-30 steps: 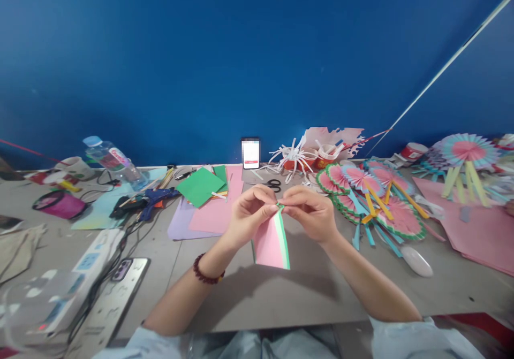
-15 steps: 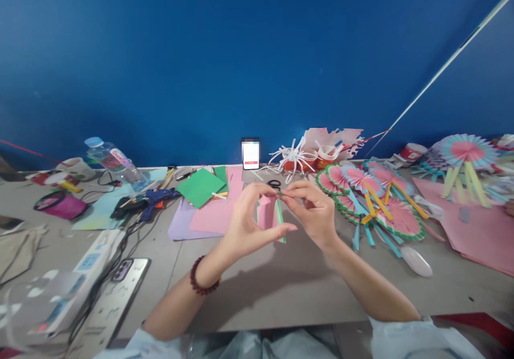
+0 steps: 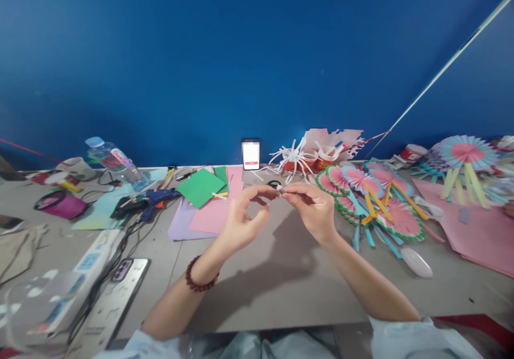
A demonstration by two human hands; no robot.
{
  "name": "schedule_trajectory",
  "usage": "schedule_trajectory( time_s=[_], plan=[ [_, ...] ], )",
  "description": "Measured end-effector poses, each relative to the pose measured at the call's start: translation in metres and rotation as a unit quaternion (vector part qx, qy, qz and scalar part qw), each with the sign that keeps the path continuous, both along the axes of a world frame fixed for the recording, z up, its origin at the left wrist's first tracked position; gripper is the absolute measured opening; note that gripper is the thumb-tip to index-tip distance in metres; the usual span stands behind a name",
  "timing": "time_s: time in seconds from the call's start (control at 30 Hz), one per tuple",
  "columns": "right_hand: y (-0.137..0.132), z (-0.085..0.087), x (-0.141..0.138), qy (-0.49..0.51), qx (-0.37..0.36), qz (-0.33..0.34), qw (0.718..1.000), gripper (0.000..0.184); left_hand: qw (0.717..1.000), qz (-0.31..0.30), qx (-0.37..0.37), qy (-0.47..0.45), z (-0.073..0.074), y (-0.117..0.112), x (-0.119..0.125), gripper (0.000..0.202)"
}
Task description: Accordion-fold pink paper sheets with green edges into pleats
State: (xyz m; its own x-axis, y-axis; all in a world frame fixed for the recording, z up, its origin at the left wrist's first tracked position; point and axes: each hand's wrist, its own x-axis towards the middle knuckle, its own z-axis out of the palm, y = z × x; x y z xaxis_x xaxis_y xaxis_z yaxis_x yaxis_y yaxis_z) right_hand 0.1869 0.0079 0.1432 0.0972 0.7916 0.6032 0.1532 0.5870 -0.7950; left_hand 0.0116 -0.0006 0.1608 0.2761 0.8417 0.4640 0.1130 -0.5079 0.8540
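My left hand (image 3: 241, 221) and my right hand (image 3: 312, 209) meet above the grey table (image 3: 281, 289), fingertips pinched together. Between them only a small end of a folded pink paper with a green edge (image 3: 278, 190) shows; the rest is hidden behind my fingers. My left thumb and forefinger close on it from the left, and my right fingers grip it from the right. A dark bead bracelet (image 3: 199, 281) sits on my left wrist.
Green paper (image 3: 199, 185) lies on pink and lilac sheets (image 3: 214, 215) at the back left, beside a glue gun (image 3: 140, 203) and a water bottle (image 3: 114, 161). Finished paper fans (image 3: 373, 198) lie to the right. A phone (image 3: 251, 153) stands against the wall, with scissors (image 3: 274, 183) nearby.
The pink paper hung open below my hands a second ago. It has since been gathered up into a narrow fold, and both hands have risen slightly and pinched its end.
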Motion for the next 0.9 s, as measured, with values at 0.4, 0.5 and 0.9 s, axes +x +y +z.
schedule_trajectory(
  time_s=[0.4, 0.5, 0.9],
  plan=[
    [-0.001, -0.002, -0.002, -0.049, 0.066, 0.013, 0.996, 0.013, 0.997, 0.034, 0.046, -0.058, -0.01, 0.016, 0.004, 0.011],
    [-0.004, -0.001, -0.001, -0.055, 0.061, 0.016, 0.996, 0.011, 0.994, 0.034, 0.086, -0.051, -0.012, 0.018, 0.003, 0.007],
    [-0.006, 0.003, -0.001, -0.021, 0.038, 0.062, 0.997, 0.004, 0.988, 0.028, 0.154, -0.01, -0.014, 0.018, -0.001, 0.004]
  ],
)
